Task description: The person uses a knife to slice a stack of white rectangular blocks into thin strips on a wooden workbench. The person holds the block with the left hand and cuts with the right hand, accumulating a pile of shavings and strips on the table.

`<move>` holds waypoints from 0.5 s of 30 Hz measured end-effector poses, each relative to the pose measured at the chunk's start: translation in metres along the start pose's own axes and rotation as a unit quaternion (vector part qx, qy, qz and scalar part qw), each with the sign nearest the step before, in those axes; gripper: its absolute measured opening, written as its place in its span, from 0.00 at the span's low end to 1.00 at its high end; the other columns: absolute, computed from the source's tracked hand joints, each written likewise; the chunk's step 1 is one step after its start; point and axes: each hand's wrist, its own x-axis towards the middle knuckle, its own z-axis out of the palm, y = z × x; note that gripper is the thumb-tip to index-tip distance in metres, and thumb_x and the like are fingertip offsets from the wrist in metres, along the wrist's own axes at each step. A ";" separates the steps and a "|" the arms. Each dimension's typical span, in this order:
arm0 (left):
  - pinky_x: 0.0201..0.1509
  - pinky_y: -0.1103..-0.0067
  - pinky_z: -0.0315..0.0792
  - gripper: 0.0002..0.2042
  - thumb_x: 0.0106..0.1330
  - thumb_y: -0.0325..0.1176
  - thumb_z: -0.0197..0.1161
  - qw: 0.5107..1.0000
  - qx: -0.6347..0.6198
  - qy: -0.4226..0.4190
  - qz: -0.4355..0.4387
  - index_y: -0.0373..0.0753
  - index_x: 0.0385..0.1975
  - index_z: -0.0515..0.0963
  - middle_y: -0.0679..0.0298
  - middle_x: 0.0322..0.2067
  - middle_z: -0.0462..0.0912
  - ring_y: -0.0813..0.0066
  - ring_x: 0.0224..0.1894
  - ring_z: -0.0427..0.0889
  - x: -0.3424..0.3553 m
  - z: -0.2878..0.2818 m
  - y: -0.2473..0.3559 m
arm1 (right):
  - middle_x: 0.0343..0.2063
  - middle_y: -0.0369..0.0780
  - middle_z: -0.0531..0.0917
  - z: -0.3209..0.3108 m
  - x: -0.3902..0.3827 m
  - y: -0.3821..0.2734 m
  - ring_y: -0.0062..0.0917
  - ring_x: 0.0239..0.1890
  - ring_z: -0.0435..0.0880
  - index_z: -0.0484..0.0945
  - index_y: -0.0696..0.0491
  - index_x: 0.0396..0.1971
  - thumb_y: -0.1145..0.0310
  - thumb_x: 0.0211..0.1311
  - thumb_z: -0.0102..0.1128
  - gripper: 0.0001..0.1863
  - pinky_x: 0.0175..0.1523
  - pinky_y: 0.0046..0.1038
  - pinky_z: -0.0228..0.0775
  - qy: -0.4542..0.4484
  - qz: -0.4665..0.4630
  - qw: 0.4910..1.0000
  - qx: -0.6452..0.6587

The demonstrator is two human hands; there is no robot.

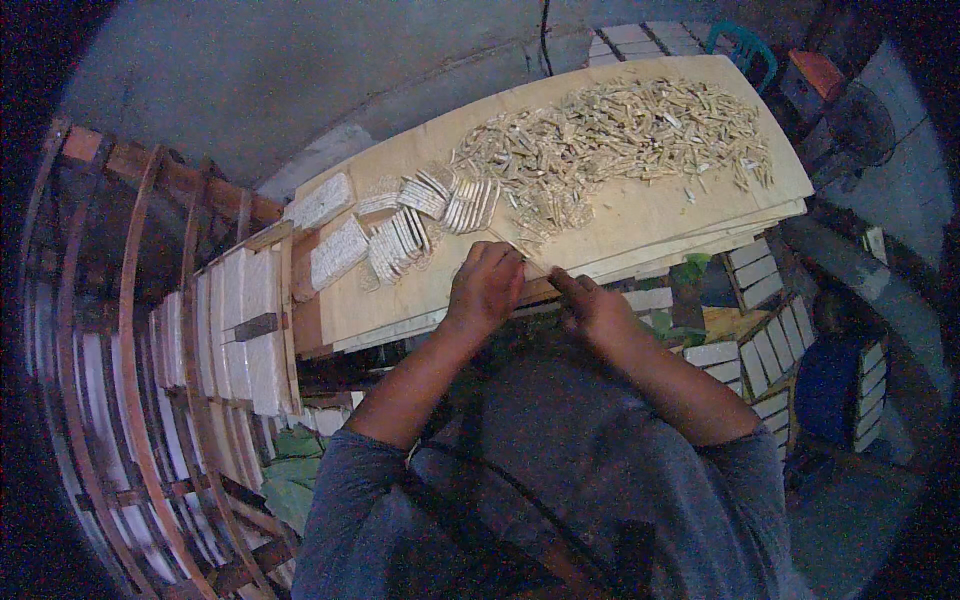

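Both of my hands meet at the near edge of a pale wooden tabletop (660, 215). My left hand (487, 287) is closed, its fingers curled at the board's edge. Just to its right, my right hand (597, 315) is closed too, fingers pointing toward the left one. A thin pale strip (536, 266) shows between the two hands; its ends are hidden by my fingers. Beyond them lies a wide heap of short, pale stick-like pieces (620, 135). Left of the heap, rows of whitish strips (398, 243) lean side by side, next to a flat white textured slab (339, 252).
A brown slatted rack (128, 270) holding long white panels stands at the left. Low at the right are several stacks of white blocks (770, 345) and a dark blue object (830, 385). Behind the table's far right corner are a teal chair (745, 45) and a fan (860, 125).
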 end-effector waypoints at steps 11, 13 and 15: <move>0.56 0.61 0.78 0.08 0.67 0.33 0.68 0.999 0.022 -0.006 -0.035 0.39 0.42 0.83 0.55 0.43 0.83 0.50 0.51 0.80 -0.003 0.001 0.006 | 0.47 0.54 0.86 -0.023 0.002 0.024 0.51 0.49 0.88 0.75 0.54 0.67 0.71 0.70 0.59 0.25 0.53 0.47 0.81 0.109 -0.026 0.993 -0.040; 0.56 0.61 0.78 0.08 0.67 0.33 0.67 0.999 -0.006 -0.003 -0.041 0.39 0.42 0.83 0.54 0.43 0.83 0.49 0.51 0.80 -0.004 0.002 0.003 | 0.47 0.54 0.87 -0.030 0.010 0.025 0.51 0.49 0.88 0.76 0.55 0.66 0.72 0.70 0.59 0.25 0.53 0.45 0.82 0.138 -0.028 0.990 -0.025; 0.56 0.60 0.78 0.08 0.67 0.33 0.67 0.999 -0.017 -0.008 -0.038 0.39 0.43 0.83 0.54 0.44 0.83 0.48 0.52 0.80 -0.008 0.001 -0.001 | 0.47 0.54 0.87 -0.036 0.013 0.018 0.51 0.49 0.88 0.75 0.55 0.67 0.73 0.70 0.60 0.25 0.54 0.44 0.82 0.119 -0.012 0.992 -0.039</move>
